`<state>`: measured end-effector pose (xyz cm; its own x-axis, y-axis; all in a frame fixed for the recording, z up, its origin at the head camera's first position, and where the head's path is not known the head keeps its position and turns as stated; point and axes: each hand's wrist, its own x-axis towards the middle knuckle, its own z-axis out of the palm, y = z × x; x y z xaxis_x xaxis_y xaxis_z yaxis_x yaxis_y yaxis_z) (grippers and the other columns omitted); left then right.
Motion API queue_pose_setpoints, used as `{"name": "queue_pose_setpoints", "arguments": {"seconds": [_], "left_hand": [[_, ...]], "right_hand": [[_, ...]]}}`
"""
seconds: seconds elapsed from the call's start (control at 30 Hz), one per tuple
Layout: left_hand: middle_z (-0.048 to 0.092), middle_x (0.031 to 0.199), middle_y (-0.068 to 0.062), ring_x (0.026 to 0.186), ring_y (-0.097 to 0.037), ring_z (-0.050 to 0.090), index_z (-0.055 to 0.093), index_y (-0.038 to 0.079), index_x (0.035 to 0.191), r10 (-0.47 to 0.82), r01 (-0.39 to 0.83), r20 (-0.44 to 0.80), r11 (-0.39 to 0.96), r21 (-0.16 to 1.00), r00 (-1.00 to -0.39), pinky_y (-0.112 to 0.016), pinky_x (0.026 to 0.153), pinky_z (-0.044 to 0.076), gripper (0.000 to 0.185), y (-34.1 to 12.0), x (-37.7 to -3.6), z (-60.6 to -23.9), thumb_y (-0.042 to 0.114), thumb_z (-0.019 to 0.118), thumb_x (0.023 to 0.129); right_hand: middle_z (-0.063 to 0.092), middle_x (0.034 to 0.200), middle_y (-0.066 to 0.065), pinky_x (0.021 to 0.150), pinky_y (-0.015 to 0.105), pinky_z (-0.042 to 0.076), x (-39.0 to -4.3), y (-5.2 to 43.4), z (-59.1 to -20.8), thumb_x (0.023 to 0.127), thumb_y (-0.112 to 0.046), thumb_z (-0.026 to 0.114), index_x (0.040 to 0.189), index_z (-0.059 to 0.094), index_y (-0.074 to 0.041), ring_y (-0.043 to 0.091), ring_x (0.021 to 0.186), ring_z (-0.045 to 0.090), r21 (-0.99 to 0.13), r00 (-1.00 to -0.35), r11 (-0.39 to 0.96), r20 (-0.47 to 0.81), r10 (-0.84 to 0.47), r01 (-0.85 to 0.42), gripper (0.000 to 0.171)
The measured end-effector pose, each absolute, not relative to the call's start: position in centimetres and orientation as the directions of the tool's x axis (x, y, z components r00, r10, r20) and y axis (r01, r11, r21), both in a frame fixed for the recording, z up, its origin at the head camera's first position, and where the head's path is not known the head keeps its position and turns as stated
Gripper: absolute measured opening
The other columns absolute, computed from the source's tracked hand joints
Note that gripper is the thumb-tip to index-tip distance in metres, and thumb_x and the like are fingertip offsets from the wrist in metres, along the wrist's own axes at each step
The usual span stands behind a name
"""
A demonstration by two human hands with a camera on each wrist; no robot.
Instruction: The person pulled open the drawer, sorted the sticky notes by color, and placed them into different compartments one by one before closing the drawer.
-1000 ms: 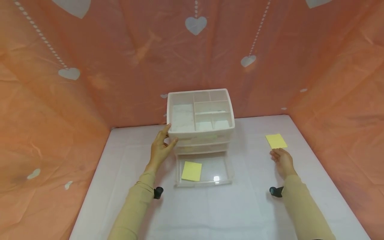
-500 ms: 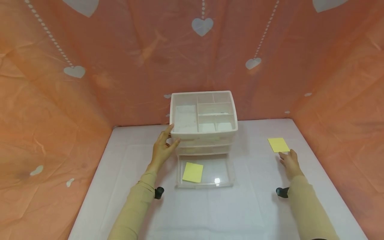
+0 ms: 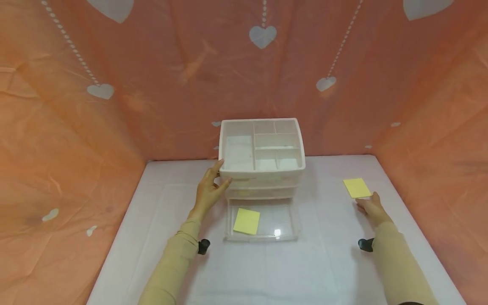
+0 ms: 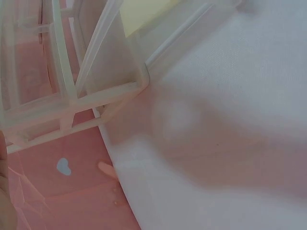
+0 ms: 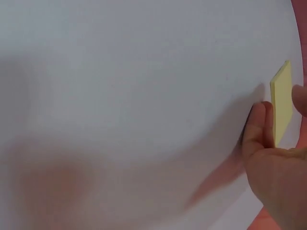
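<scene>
A white plastic drawer organizer stands at the back of the table, its bottom drawer pulled out. A yellow sticky note pad lies in that drawer's left part. My left hand holds the organizer's front left corner, fingers along the side and thumb at the front. On the right, a second yellow sticky note pad lies on the tablecloth. My right hand is at its near edge, thumb and fingers apart. In the right wrist view, the fingers are beside the second pad.
The organizer's top tray is divided into several compartments. A white cloth covers the table. Orange curtains printed with white hearts stand behind and on both sides. A dark wrist-camera piece sticks out beside the left sleeve.
My right hand has shifted rightward along the near edge of the second pad, and its thumb and fingers have spread. The left hand stays at the organizer's corner. The head view has shifted slightly.
</scene>
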<state>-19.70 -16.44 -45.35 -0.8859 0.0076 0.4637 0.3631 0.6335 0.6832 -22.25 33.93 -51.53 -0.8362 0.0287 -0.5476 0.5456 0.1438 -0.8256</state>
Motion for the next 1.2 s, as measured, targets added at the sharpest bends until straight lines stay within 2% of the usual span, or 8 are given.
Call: {"name": "queue_pose_setpoints", "arguments": {"seconds": [0.13,0.3,0.4,0.53,0.63,0.77,0.9,1.2], "left_hand": [[0.058,0.115,-0.011,0.101,-0.029,0.063,0.039,0.028,0.139,0.001,0.36,0.461,0.627,0.691,-0.887,-0.025,0.06,0.052,0.062,-16.4,-19.7,-45.5,0.023,0.069,0.085],[0.058,0.114,-0.011,0.099,-0.027,0.063,0.039,0.027,0.139,0.001,0.369,0.478,0.638,0.676,-0.878,-0.026,0.06,0.052,0.062,-16.6,-19.9,-45.5,0.023,0.069,0.085],[0.059,0.112,-0.012,0.097,-0.027,0.063,0.039,0.026,0.139,-0.006,0.375,0.492,0.641,0.67,-0.87,-0.027,0.059,0.052,0.062,-16.7,-19.8,-45.4,0.022,0.069,0.084],[0.059,0.112,-0.013,0.096,-0.028,0.063,0.04,0.025,0.138,-0.007,0.377,0.494,0.636,0.674,-0.869,-0.027,0.059,0.052,0.062,-16.8,-19.8,-45.4,0.021,0.069,0.084],[0.059,0.113,-0.012,0.097,-0.027,0.063,0.04,0.025,0.138,0.004,0.384,0.494,0.636,0.669,-0.869,-0.025,0.059,0.052,0.062,-16.7,-19.8,-45.5,0.021,0.069,0.084],[0.059,0.113,-0.012,0.097,-0.027,0.063,0.041,0.023,0.138,0.01,0.395,0.506,0.64,0.659,-0.862,-0.025,0.058,0.052,0.063,-16.5,-19.7,-45.6,0.02,0.071,0.083],[0.059,0.112,-0.013,0.096,-0.027,0.062,0.04,0.023,0.138,0.022,0.406,0.517,0.647,0.645,-0.856,-0.025,0.058,0.052,0.063,-16.4,-19.7,-45.7,0.019,0.07,0.083],[0.059,0.107,-0.015,0.09,-0.029,0.063,0.039,0.023,0.137,0.019,0.406,0.525,0.657,0.635,-0.851,-0.028,0.057,0.053,0.063,-16.3,-20.0,-45.6,0.018,0.07,0.083]], "right_hand": [[-0.027,0.151,0.017,0.075,0.006,0.044,-22.1,34.2,-51.4,0.096,-0.016,0.043,0.136,-0.038,-0.01,-0.003,0.089,0.042,-0.836,-0.844,0.123,-0.537,0.017,0.535,0.091],[-0.007,0.153,0.027,0.074,0.009,0.048,-22.2,33.1,-51.6,0.096,-0.019,0.042,0.143,-0.023,-0.001,-0.004,0.081,0.048,-0.856,-0.868,0.153,-0.472,0.156,0.494,0.082],[0.01,0.147,0.037,0.089,0.026,0.05,-22.6,31.9,-51.6,0.095,-0.027,0.045,0.143,-0.008,0.011,0.017,0.096,0.055,-0.814,-0.881,0.344,-0.4,0.253,0.468,0.081],[0.013,0.139,0.043,0.108,0.055,0.029,-23.0,30.5,-51.5,0.091,-0.041,0.049,0.14,0.0,0.018,0.05,0.124,0.029,-0.68,-0.884,0.566,-0.341,0.319,0.467,0.092],[0.01,0.139,0.043,0.109,0.059,0.024,-23.0,30.0,-51.4,0.088,-0.044,0.053,0.139,-0.003,0.018,0.055,0.127,0.023,-0.641,-0.873,0.593,-0.342,0.348,0.487,0.099],[0.012,0.139,0.043,0.106,0.061,0.028,-23.0,29.5,-51.4,0.087,-0.045,0.053,0.14,-0.006,0.017,0.059,0.123,0.027,-0.599,-0.86,0.618,-0.347,0.373,0.51,0.101],[0.021,0.133,0.043,0.093,0.062,0.038,-23.2,29.0,-51.2,0.088,-0.04,0.053,0.137,0.002,0.018,0.059,0.112,0.037,-0.542,-0.863,0.673,-0.316,0.393,0.504,0.092],[0.025,0.124,0.042,0.071,0.055,0.048,-23.4,28.9,-51.5,0.087,-0.037,0.053,0.129,0.015,0.027,0.043,0.081,0.05,-0.498,-0.881,0.726,-0.275,0.386,0.474,0.085]]}}
